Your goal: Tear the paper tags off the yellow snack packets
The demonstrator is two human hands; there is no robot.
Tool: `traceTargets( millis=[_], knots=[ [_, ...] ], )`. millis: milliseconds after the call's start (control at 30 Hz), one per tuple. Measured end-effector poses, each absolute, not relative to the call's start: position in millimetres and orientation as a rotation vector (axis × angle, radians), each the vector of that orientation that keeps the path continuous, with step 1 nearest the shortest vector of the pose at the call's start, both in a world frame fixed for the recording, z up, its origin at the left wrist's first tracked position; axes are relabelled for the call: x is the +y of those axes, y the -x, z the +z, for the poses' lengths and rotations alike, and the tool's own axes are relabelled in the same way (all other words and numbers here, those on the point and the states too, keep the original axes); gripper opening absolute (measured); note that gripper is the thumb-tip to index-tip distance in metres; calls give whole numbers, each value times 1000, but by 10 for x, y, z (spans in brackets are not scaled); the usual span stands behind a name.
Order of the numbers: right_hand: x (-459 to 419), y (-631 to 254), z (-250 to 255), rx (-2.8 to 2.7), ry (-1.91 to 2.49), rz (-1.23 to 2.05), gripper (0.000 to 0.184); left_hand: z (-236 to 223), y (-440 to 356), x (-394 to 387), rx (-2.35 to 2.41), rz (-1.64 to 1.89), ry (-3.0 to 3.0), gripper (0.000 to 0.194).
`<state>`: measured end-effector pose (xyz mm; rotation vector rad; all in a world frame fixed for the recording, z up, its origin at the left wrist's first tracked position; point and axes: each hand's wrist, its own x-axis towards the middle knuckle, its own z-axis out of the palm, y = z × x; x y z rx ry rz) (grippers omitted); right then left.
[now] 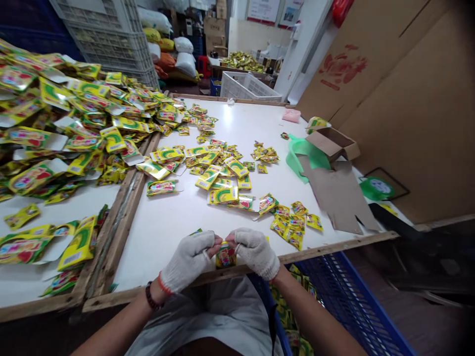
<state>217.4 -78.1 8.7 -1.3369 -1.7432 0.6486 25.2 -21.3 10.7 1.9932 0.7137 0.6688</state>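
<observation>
Both hands wear white gloves that leave the fingertips bare. My left hand [193,255] and my right hand [254,249] meet at a small yellow packet [225,255] near the table's front edge. The fingers of each are pinched at the packet's upper corners, one hand per side. A bit of green and yellow packaging pokes out behind the left glove, mostly hidden. Several small yellow packets [295,222] lie in a cluster to the right of my hands. Beyond them is a loose heap of flat yellow-green boxes [222,194], some with open flaps.
A big pile of boxes [85,99] covers the left table behind a wooden ledge [122,217]. A blue crate [356,301] with packets stands below the front edge at right. Torn cardboard [334,198], green plastic [297,158] and a cardboard wall [393,99] line the right side.
</observation>
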Motion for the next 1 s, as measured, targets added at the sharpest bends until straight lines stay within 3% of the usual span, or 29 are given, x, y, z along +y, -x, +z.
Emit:
traceTargets(
  millis=[200, 367, 433, 500, 567, 733, 900, 1000],
  knots=[
    [-988, -2160, 29, -1939, 1261, 549, 32, 69, -166, -292, 378, 788, -2446, 20],
    [-950, -2298, 287, -1810, 1388, 462, 27, 222, -520, 60, 559, 785, -2406, 16],
    [-1017, -2522, 556, -1761, 1489, 389, 20, 230, -742, 328, 761, 821, -2389, 27],
    [-1138, -2772, 833, -1744, 1617, 269, 30, 199, -949, 598, 873, 717, -2412, 52],
    [-1254, -2953, 1005, -1676, 1651, 134, 34, 155, -1101, 806, 910, 649, -2409, 65],
    [-1197, -2848, 692, -1577, 1557, 34, 10, 131, -1131, 853, 1006, 660, -2275, 55],
    [-886, -2317, 103, -1772, 1324, 61, 50, 260, -901, 427, 814, 507, -1290, 43],
    [-801, -2091, 6, -1707, 1228, 50, 59, 249, -784, 200, 655, 476, -737, 30]
  ],
)
